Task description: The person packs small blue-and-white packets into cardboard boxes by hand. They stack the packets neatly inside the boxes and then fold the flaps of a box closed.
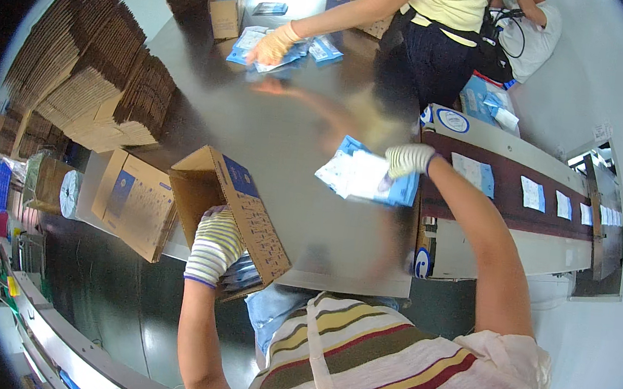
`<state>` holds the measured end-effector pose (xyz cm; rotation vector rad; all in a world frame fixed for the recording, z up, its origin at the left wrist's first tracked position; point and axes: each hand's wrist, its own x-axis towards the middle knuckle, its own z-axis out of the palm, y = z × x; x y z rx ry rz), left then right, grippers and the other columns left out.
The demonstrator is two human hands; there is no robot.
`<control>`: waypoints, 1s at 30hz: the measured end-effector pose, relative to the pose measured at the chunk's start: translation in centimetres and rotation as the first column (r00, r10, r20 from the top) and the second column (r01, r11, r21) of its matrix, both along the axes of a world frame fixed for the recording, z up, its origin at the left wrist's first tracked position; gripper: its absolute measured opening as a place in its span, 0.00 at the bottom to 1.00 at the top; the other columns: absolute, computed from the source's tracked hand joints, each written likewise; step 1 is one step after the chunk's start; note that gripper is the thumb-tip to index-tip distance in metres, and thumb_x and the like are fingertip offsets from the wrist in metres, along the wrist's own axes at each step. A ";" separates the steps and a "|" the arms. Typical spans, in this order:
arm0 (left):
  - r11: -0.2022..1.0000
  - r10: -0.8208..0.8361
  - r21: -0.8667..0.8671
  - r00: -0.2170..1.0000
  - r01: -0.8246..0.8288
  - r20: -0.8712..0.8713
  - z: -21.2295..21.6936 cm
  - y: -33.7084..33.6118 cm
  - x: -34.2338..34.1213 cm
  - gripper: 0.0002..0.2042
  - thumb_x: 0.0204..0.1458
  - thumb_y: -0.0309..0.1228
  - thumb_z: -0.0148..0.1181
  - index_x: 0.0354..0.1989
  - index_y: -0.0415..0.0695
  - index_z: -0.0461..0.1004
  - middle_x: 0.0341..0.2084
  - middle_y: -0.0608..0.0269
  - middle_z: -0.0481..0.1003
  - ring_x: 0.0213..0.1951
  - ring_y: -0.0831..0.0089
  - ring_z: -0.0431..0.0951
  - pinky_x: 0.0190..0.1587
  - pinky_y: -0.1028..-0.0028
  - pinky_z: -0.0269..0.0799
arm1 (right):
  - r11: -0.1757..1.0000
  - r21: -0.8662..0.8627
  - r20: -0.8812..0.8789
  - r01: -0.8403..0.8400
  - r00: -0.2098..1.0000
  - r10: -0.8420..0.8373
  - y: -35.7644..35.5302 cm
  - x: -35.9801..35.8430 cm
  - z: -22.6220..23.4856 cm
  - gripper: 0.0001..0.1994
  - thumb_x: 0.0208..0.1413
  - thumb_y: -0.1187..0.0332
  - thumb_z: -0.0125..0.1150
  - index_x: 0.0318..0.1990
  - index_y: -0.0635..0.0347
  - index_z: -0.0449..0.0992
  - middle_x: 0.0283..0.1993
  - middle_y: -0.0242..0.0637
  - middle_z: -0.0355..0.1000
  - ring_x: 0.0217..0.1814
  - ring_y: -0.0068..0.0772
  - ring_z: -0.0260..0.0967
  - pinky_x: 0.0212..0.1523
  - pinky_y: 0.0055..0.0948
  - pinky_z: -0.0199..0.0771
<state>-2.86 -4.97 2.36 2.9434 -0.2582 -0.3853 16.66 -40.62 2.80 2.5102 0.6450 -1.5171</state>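
Observation:
My left hand (214, 243), in a striped knit glove, grips the open end of a brown cardboard box (238, 206) tilted toward me at the near edge of the steel table (273, 130). Blue and white packets show inside the box under that hand. My right hand (408, 159), in a white knit glove, is shut on a stack of blue and white flat packets (363, 176), held above the table's right side, next to the conveyor.
A conveyor belt (509, 189) with white packets runs off to the right. A co-worker's gloved hand (272, 46) gathers blue packets (296, 50) at the table's far side. Another printed box (136, 203) lies left of mine. Stacks of flattened cartons (81, 71) fill the left.

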 end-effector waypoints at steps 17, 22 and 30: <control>0.996 -0.076 0.057 0.985 0.068 0.152 -0.9 0.5 -0.8 0.20 0.46 0.38 0.56 0.46 0.41 0.72 0.44 0.48 0.73 0.48 0.55 0.71 0.52 0.61 0.64 | -0.371 0.616 -0.786 0.695 0.576 -0.225 5.0 -19.1 -8.8 0.28 0.50 0.67 0.60 0.59 0.53 0.59 0.56 0.40 0.65 0.58 0.36 0.64 0.59 0.38 0.66; 0.989 -0.058 0.142 0.986 0.036 0.155 -1.1 -0.5 -0.3 0.16 0.48 0.36 0.53 0.43 0.43 0.74 0.43 0.49 0.74 0.45 0.55 0.74 0.48 0.60 0.68 | -0.339 0.723 -0.684 0.601 0.692 -0.232 10.7 -14.6 -0.5 0.24 0.53 0.62 0.57 0.56 0.59 0.63 0.55 0.40 0.67 0.57 0.35 0.65 0.56 0.38 0.68; 0.995 -0.039 0.096 0.998 0.034 0.051 -1.4 -2.3 0.9 0.18 0.51 0.36 0.47 0.46 0.39 0.71 0.46 0.46 0.72 0.50 0.54 0.70 0.54 0.64 0.62 | 0.181 0.919 0.393 -0.350 0.836 -0.383 25.4 -8.5 2.8 0.34 0.38 0.48 0.66 0.50 0.64 0.69 0.48 0.52 0.70 0.51 0.50 0.67 0.54 0.38 0.66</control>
